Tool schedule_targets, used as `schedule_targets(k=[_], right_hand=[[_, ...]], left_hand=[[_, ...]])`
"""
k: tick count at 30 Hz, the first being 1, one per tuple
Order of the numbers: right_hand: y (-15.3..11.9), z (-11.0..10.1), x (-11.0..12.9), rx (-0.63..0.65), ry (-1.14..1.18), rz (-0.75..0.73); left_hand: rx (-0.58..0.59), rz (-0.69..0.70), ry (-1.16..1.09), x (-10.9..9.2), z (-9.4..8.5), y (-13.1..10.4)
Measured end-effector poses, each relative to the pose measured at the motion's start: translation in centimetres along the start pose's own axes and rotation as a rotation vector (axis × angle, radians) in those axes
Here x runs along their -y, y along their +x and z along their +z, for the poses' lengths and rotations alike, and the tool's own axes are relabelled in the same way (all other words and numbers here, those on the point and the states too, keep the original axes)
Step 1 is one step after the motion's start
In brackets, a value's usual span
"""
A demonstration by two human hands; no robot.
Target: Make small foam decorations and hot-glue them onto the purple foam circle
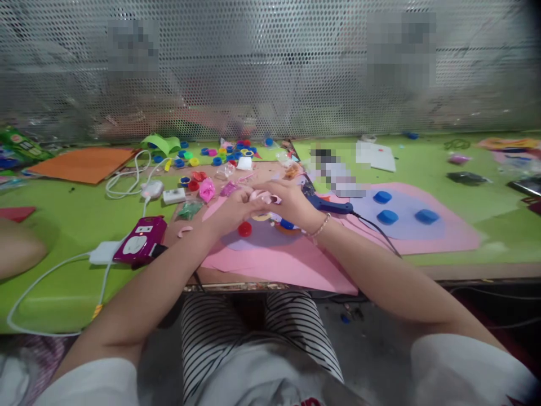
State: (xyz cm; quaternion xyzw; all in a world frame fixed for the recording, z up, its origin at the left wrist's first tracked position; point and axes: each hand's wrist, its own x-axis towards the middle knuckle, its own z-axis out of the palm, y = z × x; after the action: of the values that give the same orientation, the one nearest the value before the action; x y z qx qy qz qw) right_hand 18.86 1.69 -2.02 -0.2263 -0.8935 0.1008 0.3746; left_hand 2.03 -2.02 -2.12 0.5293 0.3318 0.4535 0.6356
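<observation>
Both hands meet over pink and lilac paper at the middle of the table. My left hand (236,210) is closed around one side of a small pale pink piece (261,197). From the right, my right hand (291,203) has its fingers bent over the same piece, which they partly hide. Just below them lies a red cap (244,229) on the lilac paper (262,237). A dark blue glue gun (332,206) rests right of my right hand, its black cord running toward the table's front edge.
A magenta power adapter (141,239) with white cables lies left of my left forearm. Several coloured caps (217,160) are scattered behind the hands. Three blue caps (387,217) sit on lilac paper at right. An orange sheet (84,163) lies far left; perforated metal (253,73) stands behind.
</observation>
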Motion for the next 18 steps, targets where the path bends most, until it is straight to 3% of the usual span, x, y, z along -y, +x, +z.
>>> schedule_targets(k=[4, 8, 12, 14, 18], right_hand=[[0.2, -0.4, -0.6, 0.002, 0.102, 0.093], [0.5, -0.9, -2.3, 0.022, 0.445, 0.276], [0.5, -2.0, -4.4, -0.327, 0.503, 0.463], [0.3, -2.6, -4.5, -0.356, 0.407, 0.396], [0.1, -2.5, -2.6, -0.117, 0.232, 0.057]], left_hand=[[0.081, -0.111, 0.016, 0.0, -0.2, 0.1], [-0.006, -0.161, 0.04, -0.1, -0.4, 0.3], [-0.138, -0.101, -0.002, 0.1, -1.0, 0.8], [-0.163, -0.076, -0.085, 0.1, -1.1, 1.0], [-0.065, -0.07, -0.267, -0.1, -0.5, 0.6]])
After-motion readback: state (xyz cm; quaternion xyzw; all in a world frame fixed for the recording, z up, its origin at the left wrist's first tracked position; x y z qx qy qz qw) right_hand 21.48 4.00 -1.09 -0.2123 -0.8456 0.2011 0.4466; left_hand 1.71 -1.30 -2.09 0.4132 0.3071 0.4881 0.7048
